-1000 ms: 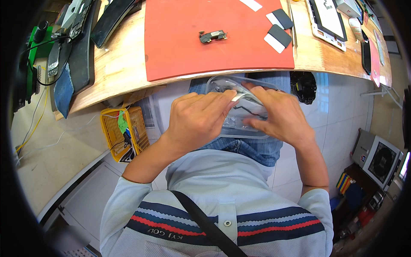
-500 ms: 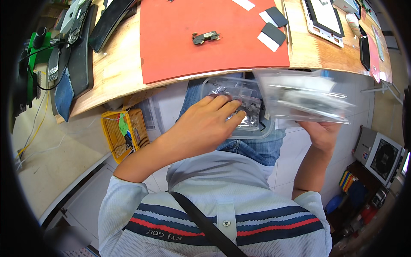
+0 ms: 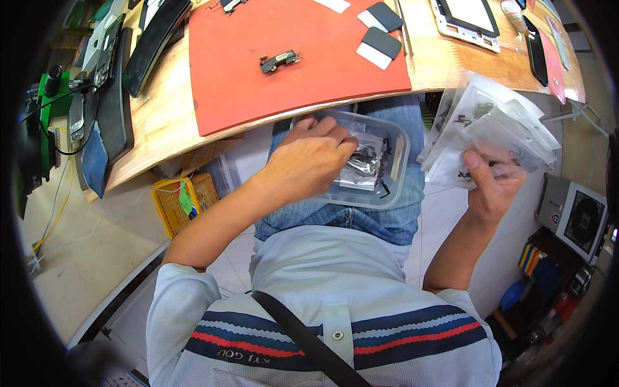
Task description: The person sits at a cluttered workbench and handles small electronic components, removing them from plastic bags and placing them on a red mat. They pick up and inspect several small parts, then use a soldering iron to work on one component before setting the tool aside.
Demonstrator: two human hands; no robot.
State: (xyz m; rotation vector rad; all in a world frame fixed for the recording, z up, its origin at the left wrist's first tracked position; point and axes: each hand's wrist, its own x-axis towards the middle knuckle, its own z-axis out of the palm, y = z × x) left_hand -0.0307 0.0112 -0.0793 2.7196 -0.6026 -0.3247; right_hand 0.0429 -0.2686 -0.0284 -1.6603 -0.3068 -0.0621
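In my right hand [image 3: 494, 187] is a fanned bundle of clear plastic zip bags [image 3: 493, 132], pinched under the thumb; small dark parts show inside some of them. A clear plastic box [image 3: 403, 184] rests on my lap, just below the table edge. Several clear bags [image 3: 362, 173] with small black and silvery parts lie in it. My left hand [image 3: 314, 158] reaches over the box's left side with its fingers curled down. What those fingertips grip, if anything, is hidden behind the hand.
On the table a red mat [image 3: 303, 84] carries a small dark electronic part [image 3: 280, 61] and two black-and-white cards [image 3: 379, 46]. Phones and dark panels [image 3: 155, 51] stand at the left. A yellow basket [image 3: 169, 209] is below, left of my legs.
My right hand has turned the bags from a flat, blurred stack into an upright fan. My left hand's fingers, spread over the bags before, are now curled farther left. More of the box's contents shows.
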